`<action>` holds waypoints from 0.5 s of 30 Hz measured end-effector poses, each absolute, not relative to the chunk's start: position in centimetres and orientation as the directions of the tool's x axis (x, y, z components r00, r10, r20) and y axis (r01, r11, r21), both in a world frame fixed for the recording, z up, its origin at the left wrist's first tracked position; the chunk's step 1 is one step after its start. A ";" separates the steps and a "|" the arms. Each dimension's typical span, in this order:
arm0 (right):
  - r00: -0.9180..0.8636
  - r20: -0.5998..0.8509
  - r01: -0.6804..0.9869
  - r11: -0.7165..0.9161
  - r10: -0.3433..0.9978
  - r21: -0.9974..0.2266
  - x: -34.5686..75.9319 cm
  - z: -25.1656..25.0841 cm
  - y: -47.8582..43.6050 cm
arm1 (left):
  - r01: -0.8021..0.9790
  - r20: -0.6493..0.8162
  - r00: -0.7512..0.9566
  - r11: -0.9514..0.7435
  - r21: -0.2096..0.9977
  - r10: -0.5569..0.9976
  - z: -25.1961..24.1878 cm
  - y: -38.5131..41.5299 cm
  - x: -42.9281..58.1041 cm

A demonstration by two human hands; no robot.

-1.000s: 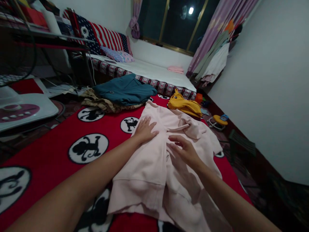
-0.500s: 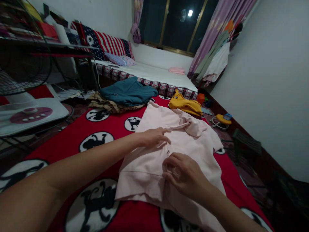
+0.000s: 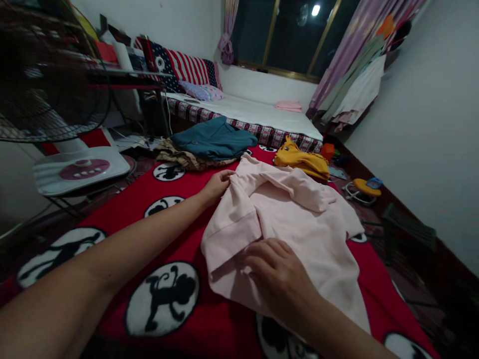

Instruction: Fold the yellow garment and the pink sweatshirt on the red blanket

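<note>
On the red blanket [image 3: 228, 326], the pink shirt [image 3: 307, 234] lies spread across the middle, its left side turned over so that the hem band slants across it. Here's the left hand [image 3: 217, 186] at the shirt's left edge, fingers nearly closed and apparently pinching the cloth. The right hand [image 3: 275, 269] is down by the hem, fingers half curled against the fabric, but the tips are hidden; no telling whether they truly grip it.

And there's the danger! If those right fingers merely rest there, a tug from the left could slip the hem free and skew the fold. Watch the loose ridge arching above the hem, too: pressed down as it stands, it may set as a crease. The bunched roll near the yellow cloth [image 3: 303, 162] could leave a lump for the same reason.

The left hand is close to the teal cloth [image 3: 220, 142] on its patterned cloth [image 3: 181, 159], so a wide sweep might topple them. Drag too hard, and the soft blanket itself may ruck up.
</note>
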State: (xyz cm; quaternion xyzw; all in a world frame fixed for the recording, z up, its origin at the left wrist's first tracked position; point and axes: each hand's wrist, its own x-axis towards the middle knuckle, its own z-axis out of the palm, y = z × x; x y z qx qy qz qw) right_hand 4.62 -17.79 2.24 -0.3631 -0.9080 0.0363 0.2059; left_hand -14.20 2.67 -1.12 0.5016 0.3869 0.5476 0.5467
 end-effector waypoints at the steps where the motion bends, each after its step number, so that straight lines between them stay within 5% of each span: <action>1: -0.671 0.337 0.633 0.747 0.661 -0.203 4.1 2.1 -17.7 | -0.239 0.098 0.081 -0.076 0.968 0.992 -1.0 2.6 -14.4; 6: -0.504 0.511 0.762 0.637 0.696 -0.116 3.8 1.3 -15.6 | -0.237 0.059 0.086 -0.037 0.971 0.995 -0.8 2.4 -14.8; 10: -0.449 0.432 0.837 0.538 0.782 -0.102 4.9 0.3 -13.4 | 0.110 0.288 0.078 -0.295 0.949 0.954 0.7 0.4 -15.2; 13: -0.434 0.377 0.859 0.502 0.818 -0.099 5.6 -0.5 -12.5 | 0.416 0.558 0.262 -0.614 0.671 0.787 2.7 -3.7 -15.5; 15: -0.392 0.369 0.882 0.459 0.843 -0.112 6.0 -1.1 -11.9 | 0.504 0.471 0.556 -0.729 0.463 0.685 3.5 -6.8 -15.5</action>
